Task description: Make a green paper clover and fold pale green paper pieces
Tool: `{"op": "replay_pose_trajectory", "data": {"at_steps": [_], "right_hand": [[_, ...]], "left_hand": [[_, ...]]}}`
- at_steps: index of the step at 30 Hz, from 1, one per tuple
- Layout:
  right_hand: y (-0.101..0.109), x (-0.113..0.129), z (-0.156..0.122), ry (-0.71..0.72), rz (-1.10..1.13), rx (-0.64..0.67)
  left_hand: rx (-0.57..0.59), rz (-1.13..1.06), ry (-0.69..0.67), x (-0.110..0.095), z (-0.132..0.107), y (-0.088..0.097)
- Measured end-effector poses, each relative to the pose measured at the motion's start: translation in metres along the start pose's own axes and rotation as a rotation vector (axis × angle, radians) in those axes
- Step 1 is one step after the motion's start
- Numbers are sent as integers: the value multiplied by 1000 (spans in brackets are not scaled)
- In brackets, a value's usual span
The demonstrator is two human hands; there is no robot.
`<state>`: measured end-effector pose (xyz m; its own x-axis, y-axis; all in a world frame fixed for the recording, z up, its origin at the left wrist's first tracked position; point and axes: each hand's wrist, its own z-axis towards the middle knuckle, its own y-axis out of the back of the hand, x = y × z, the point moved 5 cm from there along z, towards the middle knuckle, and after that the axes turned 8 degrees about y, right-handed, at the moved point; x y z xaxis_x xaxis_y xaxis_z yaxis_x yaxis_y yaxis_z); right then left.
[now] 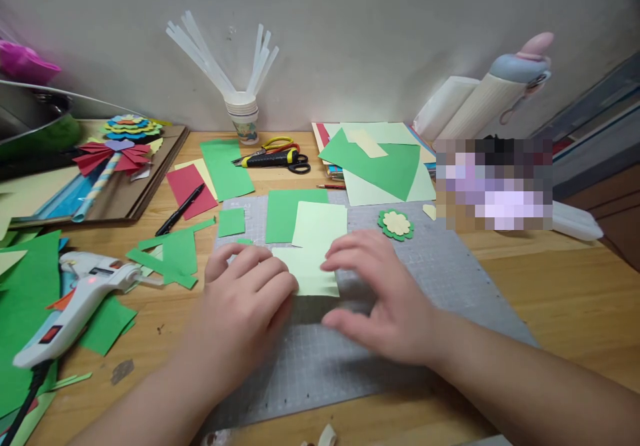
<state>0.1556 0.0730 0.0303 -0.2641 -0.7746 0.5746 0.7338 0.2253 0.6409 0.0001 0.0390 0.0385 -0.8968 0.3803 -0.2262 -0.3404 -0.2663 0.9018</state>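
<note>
Both hands rest on a pale green paper sheet (313, 269) lying on the grey cutting mat (440, 279). My left hand (245, 306) lies on the sheet's left part, fingers curled down against it. Fingers of my right hand (385, 296) are stretched out and press flat on the sheet's right edge. A second pale green sheet (320, 223) and a dark green sheet (285, 213) lie just behind. A green and cream paper flower (396, 225) sits on the mat to the right.
A white glue gun (75, 306) lies at the left among green paper scraps (173, 256). Scissors (280, 156), a black pen (180, 209), a cup of glue sticks (243, 116), stacked coloured paper (385, 163) and finished paper flowers (123, 143) stand behind.
</note>
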Motion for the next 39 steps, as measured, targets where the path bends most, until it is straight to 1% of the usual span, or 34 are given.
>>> {"op": "replay_pose_trajectory", "data": {"at_steps": [2,4,8,12,14,17,21,26,33,39], "right_hand": [[-9,4,-1,33,-207,176],[-18,2,-3,34,-293,298],[-27,-4,-5,18,-311,405],[-28,-10,-6,-76,-245,478],[-29,-14,-6,-144,-182,485],[-30,-21,-5,-239,-100,455],[-32,-30,-5,-323,-97,387],[-32,-34,-5,-334,-175,334],[-34,-34,-4,-329,-207,347],[-34,-36,-3,-320,-214,356]], "left_hand": [[50,55,23,-2,-1,-5],[126,88,44,-4,-2,-11],[284,83,80,-5,-5,-19],[395,2,170,2,-10,-22],[431,-44,240,9,-11,-23],[493,-98,329,18,-12,-26],[517,-38,394,25,-10,-29],[504,49,428,28,-7,-33],[503,65,454,31,-6,-36],[495,51,418,29,-5,-35]]}}
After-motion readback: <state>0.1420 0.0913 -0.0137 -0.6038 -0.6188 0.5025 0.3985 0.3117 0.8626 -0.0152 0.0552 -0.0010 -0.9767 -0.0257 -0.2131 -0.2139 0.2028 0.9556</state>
